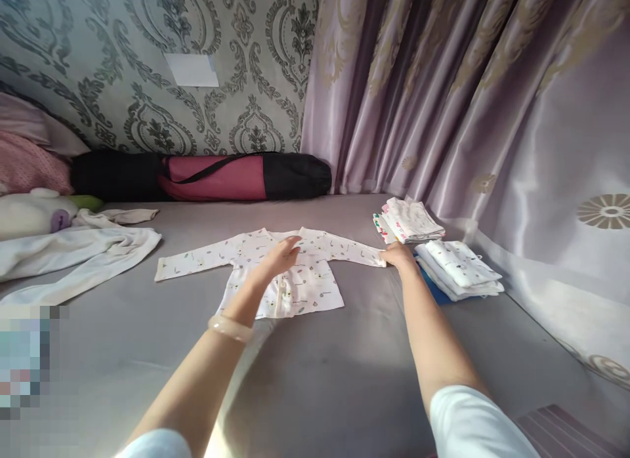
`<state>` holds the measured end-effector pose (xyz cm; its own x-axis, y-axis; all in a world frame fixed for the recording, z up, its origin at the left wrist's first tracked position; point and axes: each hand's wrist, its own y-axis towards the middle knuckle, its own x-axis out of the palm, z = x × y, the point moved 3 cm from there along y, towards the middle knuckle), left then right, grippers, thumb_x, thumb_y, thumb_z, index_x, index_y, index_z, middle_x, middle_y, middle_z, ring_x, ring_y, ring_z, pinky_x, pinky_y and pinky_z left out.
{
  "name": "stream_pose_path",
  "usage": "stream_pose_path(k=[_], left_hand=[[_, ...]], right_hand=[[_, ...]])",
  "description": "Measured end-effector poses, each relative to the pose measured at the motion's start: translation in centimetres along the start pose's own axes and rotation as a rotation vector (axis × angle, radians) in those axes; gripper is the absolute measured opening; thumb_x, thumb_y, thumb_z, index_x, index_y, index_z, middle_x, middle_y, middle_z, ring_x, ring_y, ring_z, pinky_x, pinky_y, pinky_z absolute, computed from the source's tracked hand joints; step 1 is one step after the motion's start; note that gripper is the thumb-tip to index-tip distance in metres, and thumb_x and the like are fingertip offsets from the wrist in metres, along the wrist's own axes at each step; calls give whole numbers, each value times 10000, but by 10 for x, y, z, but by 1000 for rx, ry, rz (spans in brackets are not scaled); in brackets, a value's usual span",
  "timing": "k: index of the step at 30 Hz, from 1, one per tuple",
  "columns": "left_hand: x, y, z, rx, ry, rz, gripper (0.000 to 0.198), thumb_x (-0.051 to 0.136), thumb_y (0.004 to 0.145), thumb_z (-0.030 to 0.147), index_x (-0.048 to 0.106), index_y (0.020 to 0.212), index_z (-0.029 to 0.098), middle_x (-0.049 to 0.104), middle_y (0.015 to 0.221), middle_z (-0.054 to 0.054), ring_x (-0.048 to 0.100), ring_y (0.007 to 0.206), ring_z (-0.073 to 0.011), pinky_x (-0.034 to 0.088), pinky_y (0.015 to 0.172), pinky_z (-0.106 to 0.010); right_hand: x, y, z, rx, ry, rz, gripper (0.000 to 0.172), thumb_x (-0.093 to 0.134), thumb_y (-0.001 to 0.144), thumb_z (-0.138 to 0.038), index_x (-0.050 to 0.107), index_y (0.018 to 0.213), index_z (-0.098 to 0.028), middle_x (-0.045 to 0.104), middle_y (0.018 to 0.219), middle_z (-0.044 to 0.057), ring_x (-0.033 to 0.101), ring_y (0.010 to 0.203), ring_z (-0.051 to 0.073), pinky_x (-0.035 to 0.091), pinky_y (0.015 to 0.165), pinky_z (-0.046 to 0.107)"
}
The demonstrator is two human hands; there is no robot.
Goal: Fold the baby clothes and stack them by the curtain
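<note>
A small white long-sleeved baby shirt (315, 291) with a scattered print lies spread out on the grey sheet, both sleeves stretched sideways. My left hand (284, 254) is over the middle of its chest, fingers extended and the thumb apart, holding nothing. Whether it touches the cloth I cannot tell. At the end of the right-hand sleeve, my right hand (398, 254) pinches the cuff between its fingers. A pale bangle (230, 327) circles my left wrist.
Two stacks of folded clothes, a rear stack (411, 220) and a front stack (460, 268), stand right, by the curtain (443, 97). White pants (98, 254) and a plush toy (34, 212) lie left. A black and maroon bag (216, 176) lies along the wall.
</note>
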<state>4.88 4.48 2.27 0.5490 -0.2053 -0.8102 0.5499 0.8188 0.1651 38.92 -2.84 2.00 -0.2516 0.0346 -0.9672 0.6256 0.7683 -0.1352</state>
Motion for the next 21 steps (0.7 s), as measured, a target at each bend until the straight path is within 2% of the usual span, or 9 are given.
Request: stream_pose_path(k=[3,7,11,13,17,21], left_hand=[[37,31,12,110,36,0,409,406,876,130,579,1247,143,622,1295,-127,585,1204,-217,445,1067,-373],[63,56,23,187,104,14,425,411,870,95,577,1256,154,603,1333,-116,505,1307,-213,389,1126,-368],[76,65,23,93,155,-24,420,376,944,185,515,1333,114,524,1421,-167,441,1365,-243,343,1149,-401],[82,64,21,49,172,-38,445,324,979,234,471,1378,103,467,1471,-179,394,1398,-259,306,1163,-434],[90,58,22,42,218,-24,489,280,996,262,422,1434,97,419,1508,-183,328,1435,-275,248,1184,-450],[91,56,25,39,264,9,515,295,982,258,406,1457,91,423,1503,-194,334,1429,-305,259,1174,-476]], right_hand=[[0,4,1,20,88,-40,90,692,643,-219,702,719,-172,699,747,84,681,829,228,464,646,242],[-4,3,2,18,242,-19,40,655,646,-199,676,664,-171,658,632,42,672,748,210,458,584,222],[-13,-2,-8,11,411,40,165,548,766,-288,671,767,-179,639,593,16,657,679,178,469,543,208],[-20,-6,-18,9,588,46,182,499,792,-296,645,781,-188,625,571,7,638,621,163,473,517,208],[-35,-14,-43,3,1068,52,55,519,731,-237,547,695,-207,536,482,-40,540,457,123,426,414,196],[-51,-26,-74,-56,1260,28,48,546,704,-204,502,685,-205,523,462,-61,479,375,88,339,330,162]])
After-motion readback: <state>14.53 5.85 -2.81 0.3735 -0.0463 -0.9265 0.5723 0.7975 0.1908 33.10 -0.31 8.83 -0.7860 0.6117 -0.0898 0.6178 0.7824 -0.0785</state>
